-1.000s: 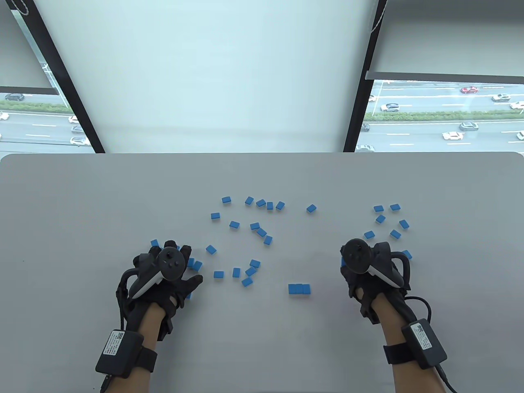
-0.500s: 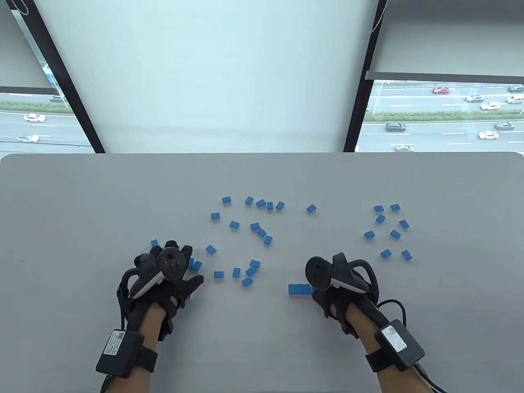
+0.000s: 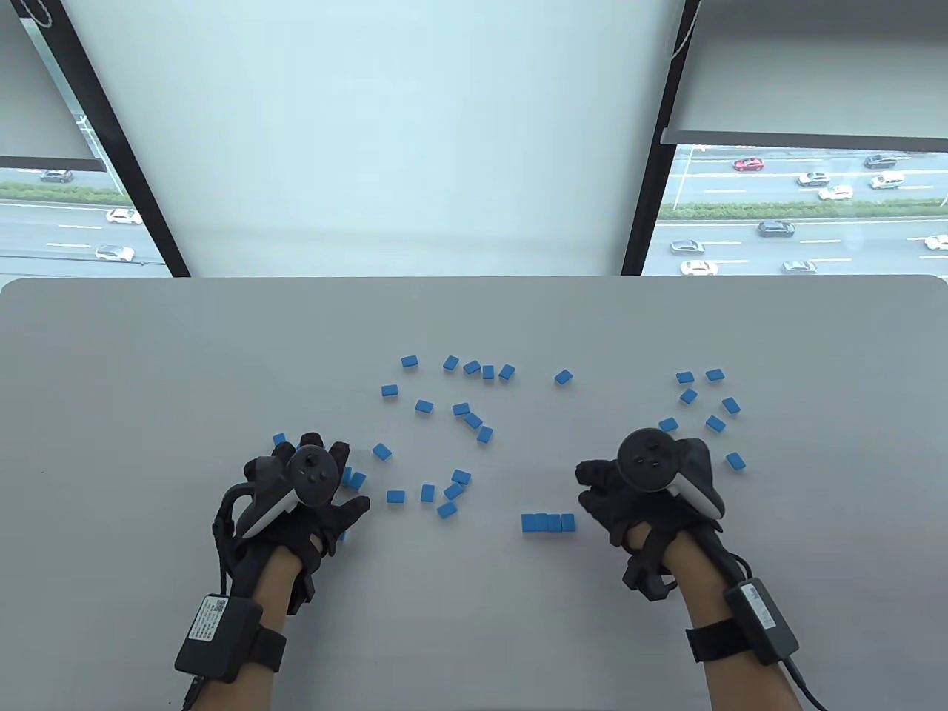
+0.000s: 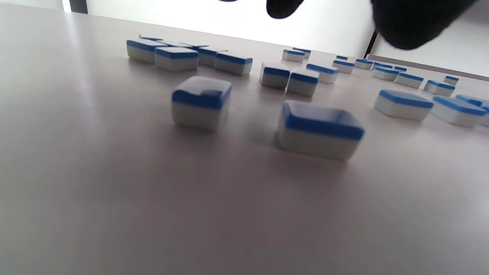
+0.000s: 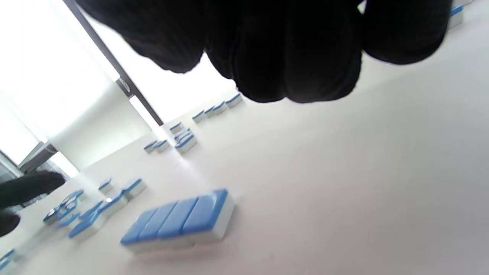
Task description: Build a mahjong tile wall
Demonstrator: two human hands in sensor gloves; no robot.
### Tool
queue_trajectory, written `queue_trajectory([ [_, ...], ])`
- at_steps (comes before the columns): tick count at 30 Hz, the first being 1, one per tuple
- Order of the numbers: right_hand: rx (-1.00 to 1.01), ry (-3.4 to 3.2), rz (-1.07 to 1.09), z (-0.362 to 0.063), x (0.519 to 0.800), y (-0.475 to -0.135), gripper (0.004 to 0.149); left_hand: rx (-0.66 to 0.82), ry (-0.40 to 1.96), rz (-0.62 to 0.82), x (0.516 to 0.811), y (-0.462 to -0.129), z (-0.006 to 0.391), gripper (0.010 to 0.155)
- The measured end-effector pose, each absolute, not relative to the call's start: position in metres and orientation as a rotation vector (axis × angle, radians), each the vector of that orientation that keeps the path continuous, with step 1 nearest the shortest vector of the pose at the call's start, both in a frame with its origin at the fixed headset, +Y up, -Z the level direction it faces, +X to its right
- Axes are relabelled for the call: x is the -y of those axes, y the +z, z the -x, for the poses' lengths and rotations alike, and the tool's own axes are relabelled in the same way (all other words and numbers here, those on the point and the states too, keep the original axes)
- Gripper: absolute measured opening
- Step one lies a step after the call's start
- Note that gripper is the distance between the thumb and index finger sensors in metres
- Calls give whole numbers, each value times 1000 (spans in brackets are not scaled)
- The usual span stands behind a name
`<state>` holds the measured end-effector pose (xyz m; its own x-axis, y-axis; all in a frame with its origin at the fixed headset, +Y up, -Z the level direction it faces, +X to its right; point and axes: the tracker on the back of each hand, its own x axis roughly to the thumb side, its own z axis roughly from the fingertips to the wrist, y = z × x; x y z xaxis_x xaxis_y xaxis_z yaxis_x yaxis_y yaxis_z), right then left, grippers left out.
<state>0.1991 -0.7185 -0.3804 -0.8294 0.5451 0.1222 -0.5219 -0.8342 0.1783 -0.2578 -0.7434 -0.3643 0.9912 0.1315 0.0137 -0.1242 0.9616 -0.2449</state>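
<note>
Blue-backed mahjong tiles (image 3: 461, 408) with white undersides lie on a plain pale grey desk (image 3: 148, 370); both gloves (image 3: 304, 533) are black.

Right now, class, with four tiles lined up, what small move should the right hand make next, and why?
Probably reach the right hand to the nearest loose tile. The row holds only four tiles, this hand looks empty beside it, and many tiles lie scattered, so the wall needs more.
</note>
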Motion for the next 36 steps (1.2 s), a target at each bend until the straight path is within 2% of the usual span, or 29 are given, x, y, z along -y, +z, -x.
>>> queue_trajectory([
  [7, 6, 2508, 98, -262, 710, -401, 58, 22, 133, 238, 742, -365, 260, 86],
  [12, 51, 2625, 327, -289, 727, -402, 60, 16, 132, 244, 744, -366, 261, 86],
  [17, 12, 2833, 490, -293, 746, -404, 65, 24, 123, 248, 744, -365, 259, 86],
  [23, -24, 3044, 505, -279, 753, -409, 68, 32, 121, 250, 745, -366, 257, 86],
  [28, -72, 3045, 501, -276, 756, -411, 58, 31, 121, 250, 745, -366, 258, 86],
  [36, -119, 3061, 455, -271, 754, -408, 57, 34, 119, 248, 746, -366, 257, 86],
])
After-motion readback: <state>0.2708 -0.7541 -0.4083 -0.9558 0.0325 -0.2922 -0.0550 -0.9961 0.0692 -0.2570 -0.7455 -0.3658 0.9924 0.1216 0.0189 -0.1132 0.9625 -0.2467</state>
